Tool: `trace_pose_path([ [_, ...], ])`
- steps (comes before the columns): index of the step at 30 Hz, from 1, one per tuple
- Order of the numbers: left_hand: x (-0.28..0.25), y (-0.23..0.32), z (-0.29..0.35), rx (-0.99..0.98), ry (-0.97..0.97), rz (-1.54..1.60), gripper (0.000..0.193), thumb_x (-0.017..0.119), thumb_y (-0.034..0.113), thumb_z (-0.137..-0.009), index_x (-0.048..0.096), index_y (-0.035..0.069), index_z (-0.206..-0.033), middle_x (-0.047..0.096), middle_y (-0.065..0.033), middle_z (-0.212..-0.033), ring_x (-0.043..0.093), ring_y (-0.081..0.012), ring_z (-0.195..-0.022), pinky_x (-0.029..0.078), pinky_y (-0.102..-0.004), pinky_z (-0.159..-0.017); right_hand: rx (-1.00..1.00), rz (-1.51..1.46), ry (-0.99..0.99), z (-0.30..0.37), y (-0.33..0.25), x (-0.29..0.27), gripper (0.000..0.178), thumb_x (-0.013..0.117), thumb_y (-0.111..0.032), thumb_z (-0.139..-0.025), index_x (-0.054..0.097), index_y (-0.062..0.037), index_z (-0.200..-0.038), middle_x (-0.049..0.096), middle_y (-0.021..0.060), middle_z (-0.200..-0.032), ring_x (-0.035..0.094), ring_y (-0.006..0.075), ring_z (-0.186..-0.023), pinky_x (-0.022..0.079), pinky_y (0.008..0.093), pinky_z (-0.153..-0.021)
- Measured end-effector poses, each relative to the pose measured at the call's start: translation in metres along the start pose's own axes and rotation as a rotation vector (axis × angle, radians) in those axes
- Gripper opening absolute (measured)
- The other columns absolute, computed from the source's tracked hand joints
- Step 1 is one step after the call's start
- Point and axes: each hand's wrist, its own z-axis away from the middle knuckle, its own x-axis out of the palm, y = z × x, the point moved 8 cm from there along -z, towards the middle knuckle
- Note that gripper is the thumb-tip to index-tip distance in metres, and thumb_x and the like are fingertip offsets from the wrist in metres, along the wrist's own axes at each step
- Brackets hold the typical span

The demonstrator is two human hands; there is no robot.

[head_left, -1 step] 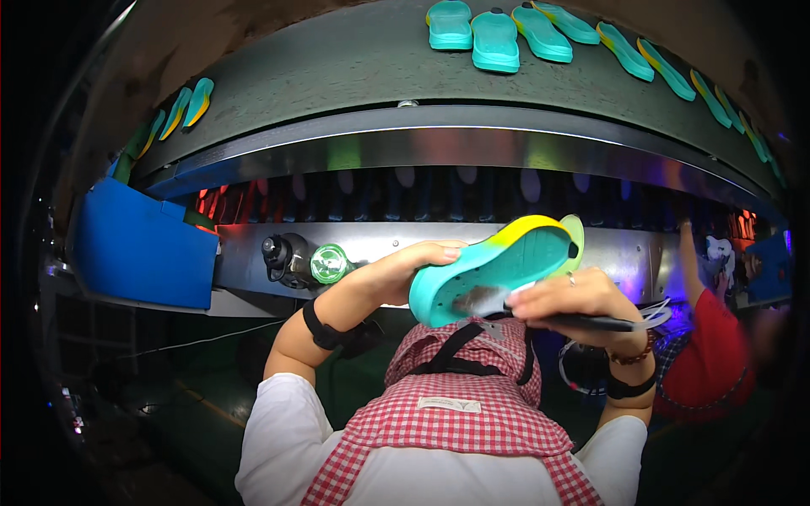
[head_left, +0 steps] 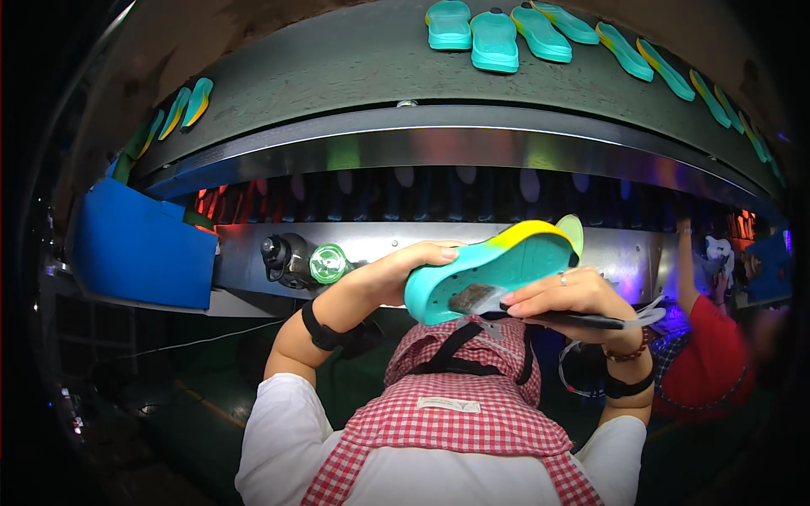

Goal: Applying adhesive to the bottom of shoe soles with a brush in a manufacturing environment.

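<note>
A turquoise and yellow shoe sole [head_left: 519, 267] is held up tilted before my chest, its hollow inner side facing me. My left hand [head_left: 411, 263] grips it at the left end, thumb over the upper rim and the other fingers mostly hidden behind. My right hand [head_left: 567, 297] is closed round a brush [head_left: 474, 298] with a dark handle and a pale tube behind it. The brush's bristles rest inside the sole, close to its lower left rim. A row of small holes shows in the sole near the bristles.
Beyond a metal rail [head_left: 439, 139] runs a dark conveyor belt [head_left: 312, 72] bearing several similar soles [head_left: 495, 40]. On the metal ledge stand a dark bottle [head_left: 287, 260] and a green-capped container [head_left: 329, 264]. A blue panel [head_left: 145, 244] is at left; a red-sleeved person [head_left: 709, 354] works at right.
The sole has shifted slightly left and down. The bristles, smeared by motion before, now show sharply inside it, with my right hand a little further left.
</note>
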Motion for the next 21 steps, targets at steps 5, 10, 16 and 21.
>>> trace_pose_path([
  [5, -0.023, -0.005, 0.011, 0.023, 0.006, -0.051, 0.058, 0.048, 0.036, -0.083, 0.039, -0.002, -0.126, 0.053, -0.0165, -0.113, 0.056, -0.0212, -0.096, 0.045, -0.0313, -0.083, 0.052, 0.007, -0.006, 0.009, 0.001, 0.002, 0.023, 0.066, 0.005, -0.067, 0.065, -0.0022, -0.089, 0.065, 0.0137, -0.091, 0.064, 0.024, -0.086, 0.051, 0.0293, -0.074],
  [10, -0.016, 0.02, 0.02, 0.133, -0.029, -0.171, 0.058, 0.048, 0.039, -0.082, 0.044, -0.003, -0.123, 0.055, -0.0172, -0.11, 0.057, -0.0219, -0.095, 0.046, -0.0315, -0.083, 0.057, -0.086, 0.161, 0.012, 0.013, 0.001, 0.023, 0.063, 0.004, -0.072, 0.063, -0.0016, -0.094, 0.064, 0.014, -0.095, 0.063, 0.0256, -0.089, 0.049, 0.0305, -0.079],
  [16, -0.063, 0.004, 0.013, 0.409, -0.092, 0.419, 0.062, 0.038, 0.051, -0.087, 0.044, 0.0, -0.122, 0.046, -0.021, -0.123, 0.051, -0.0265, -0.108, 0.042, -0.0403, -0.092, -0.016, 0.007, 0.182, 0.005, -0.024, -0.004, 0.024, 0.069, 0.001, -0.065, 0.065, -0.0036, -0.088, 0.066, 0.0087, -0.087, 0.064, 0.0212, -0.082, 0.049, 0.0307, -0.078],
  [21, -0.031, -0.015, -0.034, 0.395, -0.027, 0.469, 0.097, 0.009, 0.08, -0.071, 0.035, 0.006, -0.129, 0.047, -0.0203, -0.12, 0.048, -0.0328, -0.109, 0.037, -0.0461, -0.094, 0.198, -0.094, 0.428, -0.001, 0.038, -0.002, 0.019, 0.067, 0.0, -0.068, 0.065, -0.0014, -0.087, 0.064, 0.0141, -0.09, 0.062, 0.0234, -0.087, 0.048, 0.0303, -0.08],
])
